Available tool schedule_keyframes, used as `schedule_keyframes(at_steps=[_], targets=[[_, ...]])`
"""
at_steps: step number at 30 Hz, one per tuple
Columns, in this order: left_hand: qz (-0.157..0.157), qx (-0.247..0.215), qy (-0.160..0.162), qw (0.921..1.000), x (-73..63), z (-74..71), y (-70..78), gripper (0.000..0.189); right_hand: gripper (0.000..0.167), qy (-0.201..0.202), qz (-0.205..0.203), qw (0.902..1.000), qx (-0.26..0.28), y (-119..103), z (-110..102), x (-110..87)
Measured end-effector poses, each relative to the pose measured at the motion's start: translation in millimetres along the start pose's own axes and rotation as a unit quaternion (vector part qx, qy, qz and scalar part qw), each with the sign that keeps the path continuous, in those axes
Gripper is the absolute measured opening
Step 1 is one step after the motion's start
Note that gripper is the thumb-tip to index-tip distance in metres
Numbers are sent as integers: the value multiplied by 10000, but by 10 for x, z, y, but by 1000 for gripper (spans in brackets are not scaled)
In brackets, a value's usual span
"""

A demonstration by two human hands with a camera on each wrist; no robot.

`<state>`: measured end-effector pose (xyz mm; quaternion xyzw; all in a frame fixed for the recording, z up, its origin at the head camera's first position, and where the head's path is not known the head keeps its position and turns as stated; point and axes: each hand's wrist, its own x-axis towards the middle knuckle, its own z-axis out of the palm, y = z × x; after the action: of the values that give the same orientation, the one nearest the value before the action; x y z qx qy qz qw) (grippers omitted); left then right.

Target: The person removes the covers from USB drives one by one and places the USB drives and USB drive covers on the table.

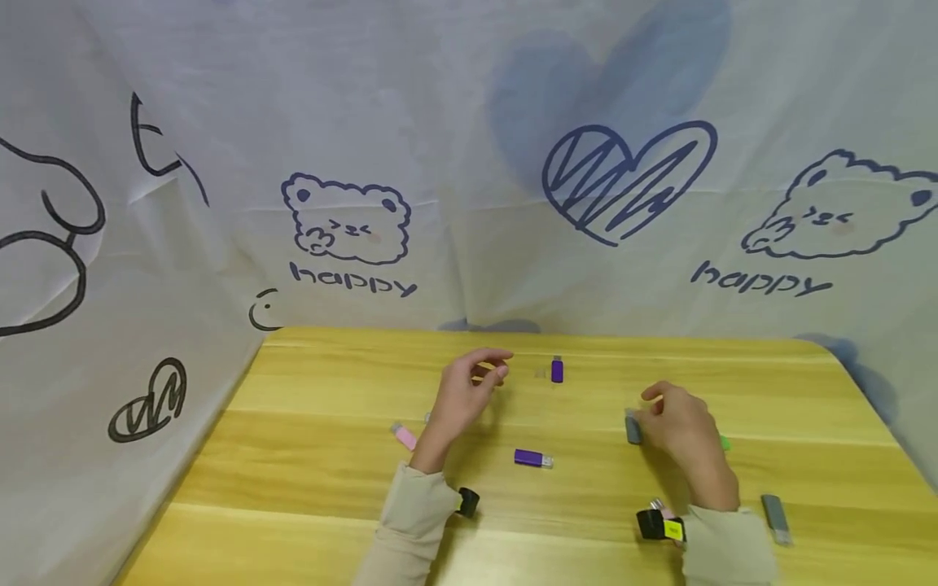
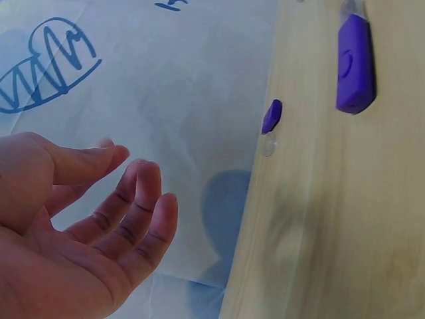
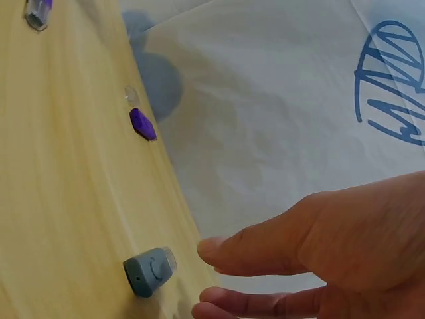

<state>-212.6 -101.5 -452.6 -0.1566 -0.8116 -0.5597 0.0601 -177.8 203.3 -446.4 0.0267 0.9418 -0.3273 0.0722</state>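
Note:
My left hand (image 1: 465, 395) hovers over the back left of the table, fingers loosely bent and nothing between them. To its right lies a purple USB flash drive (image 1: 558, 372), a small clear cap (image 2: 269, 144) beside it. A second purple USB flash drive (image 1: 529, 458) lies nearer, between my forearms. My right hand (image 1: 677, 423) is above the table, thumb and fingers apart and holding nothing in the right wrist view. Just left of its fingertips is a grey USB flash drive (image 3: 149, 272) with a clear cap on its end.
A pink USB flash drive (image 1: 404, 437) lies left of my left wrist. Another grey drive (image 1: 774, 518) is at the right front. Something green (image 1: 725, 443) shows behind my right hand. A white cloth (image 1: 469, 163) with drawings hangs behind the wooden table (image 1: 308, 472).

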Motion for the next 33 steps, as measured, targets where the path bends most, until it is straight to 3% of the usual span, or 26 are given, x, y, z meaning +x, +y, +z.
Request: schedule_keyframes(at_steps=[12,23,33], targets=[[48,-71,-49,10000,-4,83,40,22,41,-61,-15,9999,-127,-54,104,12],[-54,-90,-58,9999,2,87,45,21,30,-9,-32,9997,-258,-77,195,19],[100,-333,-138,9993,20,78,53,21,21,20,-46,9998,-193,-50,202,45]])
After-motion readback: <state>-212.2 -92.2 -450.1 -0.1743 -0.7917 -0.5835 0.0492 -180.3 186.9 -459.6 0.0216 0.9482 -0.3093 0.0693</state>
